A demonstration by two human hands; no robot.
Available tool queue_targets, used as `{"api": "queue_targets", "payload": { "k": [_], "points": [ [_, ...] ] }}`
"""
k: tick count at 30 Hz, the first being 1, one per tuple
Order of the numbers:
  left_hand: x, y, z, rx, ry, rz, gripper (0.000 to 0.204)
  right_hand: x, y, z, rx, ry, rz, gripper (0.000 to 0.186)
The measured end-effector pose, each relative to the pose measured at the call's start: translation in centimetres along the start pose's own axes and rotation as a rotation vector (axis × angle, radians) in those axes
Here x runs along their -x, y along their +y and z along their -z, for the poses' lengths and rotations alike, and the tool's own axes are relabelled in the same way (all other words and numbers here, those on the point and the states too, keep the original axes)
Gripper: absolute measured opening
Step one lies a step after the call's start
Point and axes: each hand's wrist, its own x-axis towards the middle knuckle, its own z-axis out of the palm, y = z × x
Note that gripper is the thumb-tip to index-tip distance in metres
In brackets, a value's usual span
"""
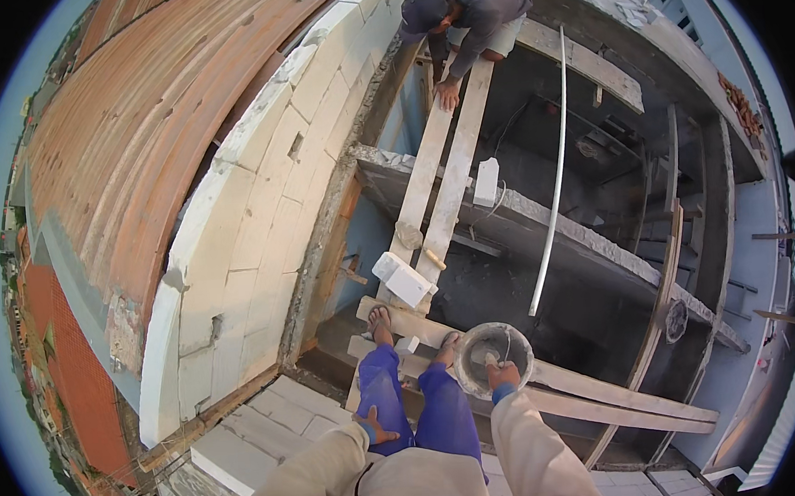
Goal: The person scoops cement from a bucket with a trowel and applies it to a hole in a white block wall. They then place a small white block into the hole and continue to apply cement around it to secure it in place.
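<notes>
While right hand holds bucket at 1 o'clock from torso, fingers closed, apparently on rim or handle, keep bucket level, feet flat on planks. Left hand over thigh, fingers loosely spread, holding nothing visible.

No lettering, number or sign can be read.

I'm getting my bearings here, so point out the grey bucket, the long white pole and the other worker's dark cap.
Grey bucket (pixel 462 369): head view, left side of its rim.
Long white pole (pixel 557 191): head view, near mid-length.
Dark cap (pixel 423 12): head view, its crown.
</notes>
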Motion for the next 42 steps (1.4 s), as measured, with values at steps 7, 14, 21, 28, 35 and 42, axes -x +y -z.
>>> {"api": "queue_targets", "payload": {
  "k": [7, 14, 21, 28, 35, 42],
  "points": [
    [-4.7, 0.8, 0.1, 0.156, -0.056, 0.285, 0.120, -16.3, -13.7, -6.5, -0.270, -0.065, 0.133, 0.033],
    [-7.1, -0.1, 0.3, 0.226, -0.046, 0.273, 0.114, -23.9, -26.3, -11.8, -0.505, -0.163, 0.166, 0.032],
    [-9.7, -0.9, 0.5, 0.286, -0.004, 0.279, 0.112, -20.3, -31.3, -10.9, -0.533, -0.069, 0.223, 0.024],
    [-10.8, -1.7, 1.6, 0.267, -0.072, 0.292, 0.113, -13.5, -26.4, -8.2, -0.544, -0.022, 0.174, 0.030],
    [-11.6, -1.8, 1.7, 0.222, -0.067, 0.288, 0.106, -8.4, -19.7, -7.5, -0.302, 0.031, 0.126, 0.032],
    [-11.7, -1.3, 2.1, 0.126, -0.065, 0.280, 0.104, -8.6, -16.0, -7.5, -0.283, 0.074, 0.116, 0.035]
  ]
}}
